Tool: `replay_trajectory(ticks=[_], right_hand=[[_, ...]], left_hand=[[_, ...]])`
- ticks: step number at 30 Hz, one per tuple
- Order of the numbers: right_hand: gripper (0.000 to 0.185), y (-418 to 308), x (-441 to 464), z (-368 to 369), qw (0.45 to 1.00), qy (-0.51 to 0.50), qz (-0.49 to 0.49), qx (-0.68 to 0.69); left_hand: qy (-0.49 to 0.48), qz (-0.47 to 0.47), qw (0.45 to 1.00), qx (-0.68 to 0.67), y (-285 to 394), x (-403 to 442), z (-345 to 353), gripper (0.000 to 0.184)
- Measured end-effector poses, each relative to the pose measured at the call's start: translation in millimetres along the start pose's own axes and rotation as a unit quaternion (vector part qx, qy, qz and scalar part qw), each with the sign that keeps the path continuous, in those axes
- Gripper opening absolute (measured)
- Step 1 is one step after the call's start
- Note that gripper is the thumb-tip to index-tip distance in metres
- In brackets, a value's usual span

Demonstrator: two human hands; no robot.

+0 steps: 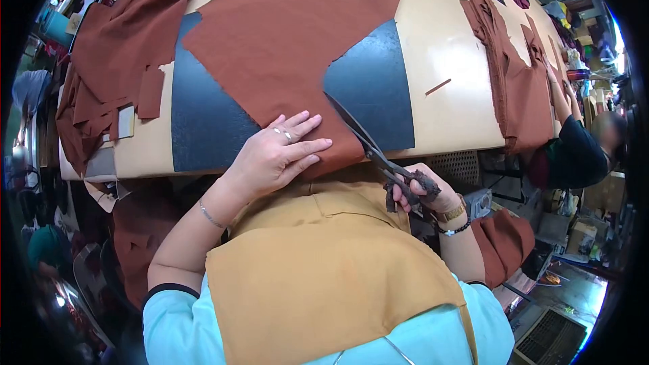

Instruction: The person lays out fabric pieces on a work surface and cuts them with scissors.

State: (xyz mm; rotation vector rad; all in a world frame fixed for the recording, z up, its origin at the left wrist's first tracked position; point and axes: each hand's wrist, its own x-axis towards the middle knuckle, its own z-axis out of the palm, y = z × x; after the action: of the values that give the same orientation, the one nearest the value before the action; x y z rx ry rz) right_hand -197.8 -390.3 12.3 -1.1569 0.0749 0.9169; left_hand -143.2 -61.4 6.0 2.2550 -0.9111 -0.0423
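Note:
A large rust-brown cloth (291,27) lies over a dark blue mat (375,94) and hangs toward the table's front edge. My left hand (280,152) rests flat on its lower part, fingers spread. Wrapped round the cloth-bound handles of large black scissors (372,147), my right hand (422,192) is at the table's front edge. The scissor blades point up and left along the cloth's right edge, slightly apart.
The cream table (446,115) bears more brown cloth at the left (128,34) and right (503,67), plus a thin brown scrap (438,86). A co-worker (574,152) leans at the right end. A tan apron (324,270) covers my front.

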Motion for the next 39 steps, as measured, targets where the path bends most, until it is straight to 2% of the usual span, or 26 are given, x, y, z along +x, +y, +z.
replay_trajectory(ticks=[12,15,18,19,23,27,35,39], right_hand=[[0.023,6.0,-9.0,0.6,0.998,0.041,0.029,-0.043],[0.024,10.7,-11.2,-2.9,0.998,0.034,0.031,-0.037],[0.023,12.2,-10.9,-4.5,1.000,0.018,0.001,-0.017],[0.024,9.5,-10.5,-1.6,1.000,0.015,0.000,-0.017],[0.026,12.1,3.3,-1.2,0.999,0.004,-0.030,-0.044],[0.024,17.5,12.5,-0.4,0.998,0.013,-0.042,-0.034],[0.025,24.2,5.9,0.9,0.998,0.017,-0.042,-0.035],[0.026,23.1,13.2,2.2,0.999,0.008,-0.049,-0.018]], left_hand=[[-0.006,0.023,0.998,0.056,1.4,1.5,2.1,0.030],[0.014,-0.012,0.999,-0.045,-1.5,8.5,-9.3,0.031],[0.031,0.005,0.987,0.159,-11.5,31.3,-32.2,0.049],[0.018,-0.030,0.981,0.192,-19.4,36.3,-33.8,0.069],[-0.049,-0.089,0.968,0.228,-37.4,42.2,-25.6,0.095],[-0.035,-0.077,0.968,0.236,-34.8,39.3,-21.4,0.095],[-0.027,-0.136,0.955,0.263,-24.3,33.2,-12.7,0.098],[-0.020,-0.118,0.956,0.269,-22.2,31.3,-8.4,0.101]])
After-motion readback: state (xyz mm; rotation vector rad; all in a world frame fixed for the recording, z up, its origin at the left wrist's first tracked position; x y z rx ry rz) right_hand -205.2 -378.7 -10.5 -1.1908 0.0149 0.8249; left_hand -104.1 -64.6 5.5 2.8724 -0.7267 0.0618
